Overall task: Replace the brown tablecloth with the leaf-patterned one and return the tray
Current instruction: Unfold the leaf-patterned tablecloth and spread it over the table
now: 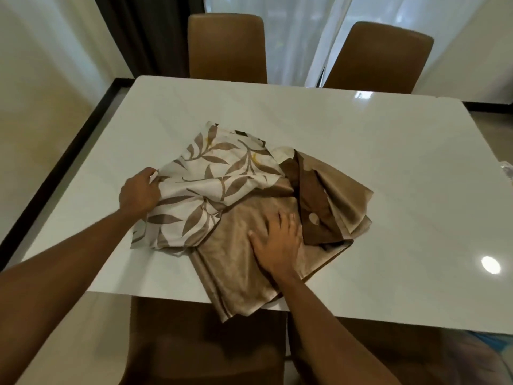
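Tabletop (361, 134): left grip (138, 194) holds leaf-patterned cloth (211, 173); right grip (277, 240) flat on diagonal brown cloth (230, 262).

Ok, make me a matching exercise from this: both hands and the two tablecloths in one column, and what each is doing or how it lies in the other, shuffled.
Column one
1. left hand
2. right hand
3. brown tablecloth
4. leaf-patterned tablecloth

Column two
A. lies flat on the brown tablecloth
B. hangs over the near edge of the table
C. grips the edge of the leaf-patterned tablecloth
D. crumpled, left of the other cloth

Pairs: 1-C, 2-A, 3-B, 4-D
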### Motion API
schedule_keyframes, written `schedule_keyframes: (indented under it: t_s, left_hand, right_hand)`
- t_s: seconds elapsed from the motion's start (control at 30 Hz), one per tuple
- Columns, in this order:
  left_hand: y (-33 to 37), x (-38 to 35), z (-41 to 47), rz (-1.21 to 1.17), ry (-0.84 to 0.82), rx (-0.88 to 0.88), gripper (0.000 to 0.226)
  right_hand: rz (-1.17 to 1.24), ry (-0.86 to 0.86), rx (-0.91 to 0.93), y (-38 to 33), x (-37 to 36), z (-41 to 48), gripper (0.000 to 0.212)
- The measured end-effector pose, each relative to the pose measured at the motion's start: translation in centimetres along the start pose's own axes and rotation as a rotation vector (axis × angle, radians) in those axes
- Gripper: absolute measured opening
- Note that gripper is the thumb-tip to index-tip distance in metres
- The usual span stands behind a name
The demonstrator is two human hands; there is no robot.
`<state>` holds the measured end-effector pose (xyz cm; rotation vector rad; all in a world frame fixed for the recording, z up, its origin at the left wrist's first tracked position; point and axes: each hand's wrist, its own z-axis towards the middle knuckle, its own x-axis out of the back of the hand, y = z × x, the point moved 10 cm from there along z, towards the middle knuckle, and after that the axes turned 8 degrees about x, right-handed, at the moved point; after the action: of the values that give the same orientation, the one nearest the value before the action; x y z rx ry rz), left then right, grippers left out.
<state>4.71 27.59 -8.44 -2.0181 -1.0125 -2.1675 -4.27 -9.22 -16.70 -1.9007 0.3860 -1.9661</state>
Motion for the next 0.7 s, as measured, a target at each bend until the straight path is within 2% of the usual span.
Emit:
schedule_keyframes:
  t_s: [0.2, 0.4, 0.47, 0.53, 0.63, 0.7]
  left_hand:
    - [1.7, 2.8, -0.7, 0.17, 0.083, -0.175, 0.026]
    - [0.7, 3.6, -2.7, 0.364, 0.104, -0.104, 0.027]
    - [1.2, 3.4, -4.1, 0.41, 0.129, -0.127, 0.035]
    - [2.1, 2.3, -5.5, 0.365, 0.111, -0.156, 0.039]
    - [5.4, -1.1, -8.7, 0.307, -0.022, -0.358, 0.047]
    - [8.1, -4.2, -12.4, 0.298, -0.151, -0.556, 0.059]
  right_hand:
    - [-0.063, -0.019, 0.148, 2.9, 1.9, 0.0, 0.066]
    - [0.155, -0.229, 0.078, 10.0, 6.0, 2.6, 0.066]
    - [0.142, -0.302, 0.012, 11.6, 7.2, 4.9, 0.057]
    - [0.075, -0.278, -0.074, 12.1, 8.6, 6.3, 0.048]
    - [0.051, -0.122, -0.041, 8.0, 9.3, 5.0, 0.037]
    - [0.037, -0.143, 0.059, 3.8, 6.0, 1.8, 0.044]
